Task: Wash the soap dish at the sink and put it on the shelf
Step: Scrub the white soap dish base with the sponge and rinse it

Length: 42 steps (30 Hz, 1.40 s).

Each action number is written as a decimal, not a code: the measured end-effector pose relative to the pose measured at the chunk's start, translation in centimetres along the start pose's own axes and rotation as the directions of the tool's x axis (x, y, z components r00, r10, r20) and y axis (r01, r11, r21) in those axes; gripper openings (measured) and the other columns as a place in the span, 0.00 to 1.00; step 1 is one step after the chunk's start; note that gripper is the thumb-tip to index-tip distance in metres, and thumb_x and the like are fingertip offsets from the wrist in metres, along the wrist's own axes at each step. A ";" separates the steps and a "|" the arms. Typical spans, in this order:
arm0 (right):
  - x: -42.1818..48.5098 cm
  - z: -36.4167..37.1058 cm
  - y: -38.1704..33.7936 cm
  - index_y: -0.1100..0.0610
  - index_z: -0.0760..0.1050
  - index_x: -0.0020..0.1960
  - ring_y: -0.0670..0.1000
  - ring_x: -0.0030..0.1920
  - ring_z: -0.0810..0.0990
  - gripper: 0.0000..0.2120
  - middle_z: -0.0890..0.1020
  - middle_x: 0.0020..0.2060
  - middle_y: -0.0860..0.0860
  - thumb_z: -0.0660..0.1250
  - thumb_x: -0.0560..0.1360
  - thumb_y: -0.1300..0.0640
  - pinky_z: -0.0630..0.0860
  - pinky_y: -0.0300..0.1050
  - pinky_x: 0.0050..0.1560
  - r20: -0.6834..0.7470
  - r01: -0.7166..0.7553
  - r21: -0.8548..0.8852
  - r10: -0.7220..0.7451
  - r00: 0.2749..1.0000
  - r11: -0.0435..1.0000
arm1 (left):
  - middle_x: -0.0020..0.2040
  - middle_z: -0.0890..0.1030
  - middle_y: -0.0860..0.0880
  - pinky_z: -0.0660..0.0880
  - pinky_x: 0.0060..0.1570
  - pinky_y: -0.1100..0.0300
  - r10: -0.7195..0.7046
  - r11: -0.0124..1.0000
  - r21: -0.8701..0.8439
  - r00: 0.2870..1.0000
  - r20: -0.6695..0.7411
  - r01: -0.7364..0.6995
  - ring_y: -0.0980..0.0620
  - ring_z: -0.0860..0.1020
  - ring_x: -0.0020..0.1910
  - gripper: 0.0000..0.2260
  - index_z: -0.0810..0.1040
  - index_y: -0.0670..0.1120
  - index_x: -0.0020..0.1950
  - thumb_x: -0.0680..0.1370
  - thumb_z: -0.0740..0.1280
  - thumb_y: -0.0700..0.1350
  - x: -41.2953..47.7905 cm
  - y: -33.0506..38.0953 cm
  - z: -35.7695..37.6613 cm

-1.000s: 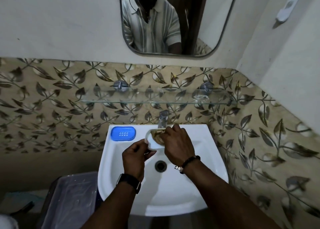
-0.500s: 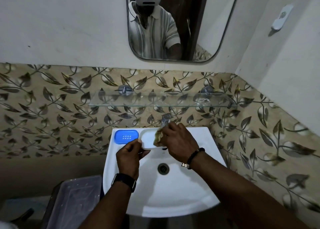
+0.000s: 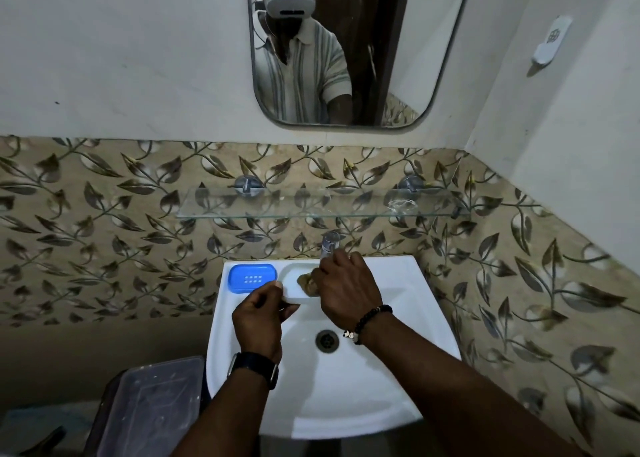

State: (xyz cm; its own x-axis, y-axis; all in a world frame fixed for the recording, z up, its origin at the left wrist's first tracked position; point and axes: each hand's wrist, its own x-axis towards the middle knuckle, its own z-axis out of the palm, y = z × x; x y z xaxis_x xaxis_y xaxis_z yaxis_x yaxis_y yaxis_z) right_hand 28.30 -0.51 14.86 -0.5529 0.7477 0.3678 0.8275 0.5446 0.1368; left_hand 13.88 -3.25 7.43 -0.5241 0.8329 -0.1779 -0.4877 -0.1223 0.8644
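I hold a white soap dish [image 3: 292, 285] over the back of the white sink [image 3: 398, 363], just under the tap [image 3: 329, 243]. My left hand [image 3: 258, 321] grips the dish's near left edge. My right hand [image 3: 348, 292] presses a brownish scrub pad [image 3: 309, 284] into the dish's hollow. A blue perforated soap dish insert [image 3: 252, 278] lies on the sink's back left corner. The glass shelf [image 3: 311, 207] runs along the tiled wall above the tap.
A mirror [image 3: 346, 48] hangs above the shelf and reflects a person in a striped shirt. A lidded plastic bin [image 3: 152, 404] stands on the floor left of the sink. A white hook [image 3: 550, 41] is fixed on the right wall. The drain [image 3: 326, 340] is uncovered.
The dish has tipped from upright to nearly flat and moved back toward the tap. My right hand keeps rubbing the pad inside it. The view has tilted upward.
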 end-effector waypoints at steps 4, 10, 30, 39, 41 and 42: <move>-0.3 0.2 -1.3 0.56 0.78 0.45 0.60 0.47 0.76 0.13 0.81 0.40 0.54 0.55 0.76 0.55 0.68 0.52 0.46 0.061 -0.138 0.118 0.131 0.989 0.983 | 0.40 0.84 0.45 0.82 0.38 0.56 -0.048 0.997 -0.060 0.999 0.016 0.049 0.49 0.81 0.39 0.06 0.84 0.38 0.53 0.78 0.71 0.38 -0.3 0.1 0.2; -1.8 0.8 -1.6 0.49 0.75 0.54 0.52 0.48 0.72 0.13 0.77 0.45 0.47 0.58 0.75 0.45 0.62 0.49 0.47 0.062 -0.039 0.420 0.014 0.998 0.906 | 0.38 0.84 0.45 0.82 0.37 0.56 -0.057 0.996 -0.060 0.996 0.064 0.061 0.46 0.81 0.39 0.04 0.84 0.40 0.51 0.78 0.71 0.38 0.5 1.6 0.6; -1.4 0.8 0.3 0.61 0.79 0.62 0.52 0.69 0.74 0.16 0.81 0.62 0.53 0.67 0.74 0.66 0.67 0.59 0.72 -0.375 0.126 0.630 0.158 0.914 0.766 | 0.41 0.78 0.43 0.80 0.52 0.43 -0.054 0.951 0.280 0.824 0.564 -0.129 0.47 0.76 0.44 0.07 0.75 0.38 0.44 0.81 0.68 0.39 0.8 3.1 0.8; -1.7 1.2 2.9 0.58 0.79 0.63 0.51 0.68 0.74 0.17 0.81 0.61 0.51 0.59 0.81 0.52 0.71 0.57 0.67 -0.316 0.006 0.647 0.260 0.912 0.763 | 0.39 0.79 0.50 0.82 0.49 0.44 -0.053 0.974 0.209 0.800 0.597 -0.092 0.53 0.81 0.43 0.08 0.77 0.47 0.38 0.76 0.69 0.47 0.5 3.3 0.8; -1.7 1.4 2.9 0.58 0.79 0.63 0.51 0.67 0.75 0.16 0.81 0.61 0.51 0.59 0.81 0.53 0.73 0.55 0.64 -0.284 -0.072 0.715 0.383 0.879 0.696 | 0.38 0.79 0.50 0.82 0.46 0.46 -0.062 0.973 0.215 0.800 0.597 -0.085 0.52 0.82 0.43 0.08 0.76 0.47 0.37 0.75 0.70 0.48 0.5 3.4 1.1; -1.7 1.5 2.6 0.58 0.79 0.63 0.52 0.68 0.74 0.16 0.80 0.62 0.51 0.59 0.81 0.54 0.71 0.54 0.66 -0.312 -0.035 0.694 0.345 0.885 0.719 | 0.38 0.79 0.50 0.82 0.46 0.47 -0.062 0.973 0.216 0.803 0.593 -0.085 0.52 0.81 0.43 0.08 0.77 0.48 0.37 0.75 0.70 0.48 0.4 3.6 1.1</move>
State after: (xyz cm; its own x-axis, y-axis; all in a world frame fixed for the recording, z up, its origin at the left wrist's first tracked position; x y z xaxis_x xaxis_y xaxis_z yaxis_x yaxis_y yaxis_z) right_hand 31.22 0.17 13.15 -0.1735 0.7311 0.6598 0.5466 0.6288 -0.5530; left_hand 12.67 -2.71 11.02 0.0230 0.9963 0.0827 -0.2792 -0.0730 0.9575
